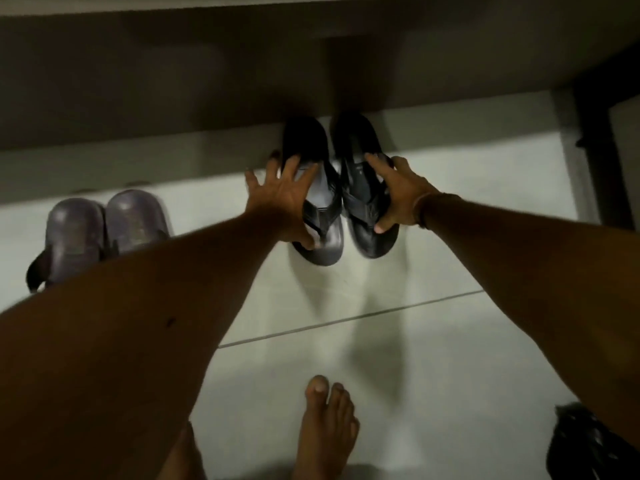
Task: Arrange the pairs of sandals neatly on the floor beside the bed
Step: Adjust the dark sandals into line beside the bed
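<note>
Two black flip-flop sandals lie side by side on the pale tiled floor, heels under the bed's edge. My left hand grips the left black sandal, fingers spread over its sole and thumb near the toe. My right hand grips the right black sandal the same way. A pair of grey-purple sandals lies further left, side by side against the bed, partly hidden by my left forearm.
The bed's dark side runs across the top. A dark bed leg or post stands at the right. Another black item sits at the bottom right corner. My bare foot stands on the tiles.
</note>
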`<state>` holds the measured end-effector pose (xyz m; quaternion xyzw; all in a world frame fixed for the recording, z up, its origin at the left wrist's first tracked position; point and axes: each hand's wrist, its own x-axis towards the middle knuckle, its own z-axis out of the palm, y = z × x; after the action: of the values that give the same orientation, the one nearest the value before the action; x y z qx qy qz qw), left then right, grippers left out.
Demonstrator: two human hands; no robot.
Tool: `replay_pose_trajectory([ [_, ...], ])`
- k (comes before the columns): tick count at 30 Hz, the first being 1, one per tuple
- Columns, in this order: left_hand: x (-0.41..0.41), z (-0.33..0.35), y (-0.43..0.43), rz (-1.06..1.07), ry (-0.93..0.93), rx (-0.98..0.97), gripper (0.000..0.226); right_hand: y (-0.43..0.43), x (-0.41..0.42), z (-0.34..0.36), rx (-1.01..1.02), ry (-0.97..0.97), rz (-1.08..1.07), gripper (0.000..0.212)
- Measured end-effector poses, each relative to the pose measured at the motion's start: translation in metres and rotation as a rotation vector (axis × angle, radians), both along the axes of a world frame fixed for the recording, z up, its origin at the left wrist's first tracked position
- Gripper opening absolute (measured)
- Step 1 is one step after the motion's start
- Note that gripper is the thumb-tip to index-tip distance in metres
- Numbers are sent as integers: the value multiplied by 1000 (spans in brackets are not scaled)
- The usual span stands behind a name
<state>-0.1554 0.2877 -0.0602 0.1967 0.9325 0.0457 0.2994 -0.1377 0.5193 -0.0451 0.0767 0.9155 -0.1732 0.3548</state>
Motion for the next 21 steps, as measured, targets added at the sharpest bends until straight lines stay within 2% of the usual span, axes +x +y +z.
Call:
replay_pose_trajectory([
  [6,4,-4,-3,-16,-17,4,150,3,13,-10,62,88,70,141],
  [21,88,-10,1,-49,16,90,147,12,97,-14,37,103,63,140],
])
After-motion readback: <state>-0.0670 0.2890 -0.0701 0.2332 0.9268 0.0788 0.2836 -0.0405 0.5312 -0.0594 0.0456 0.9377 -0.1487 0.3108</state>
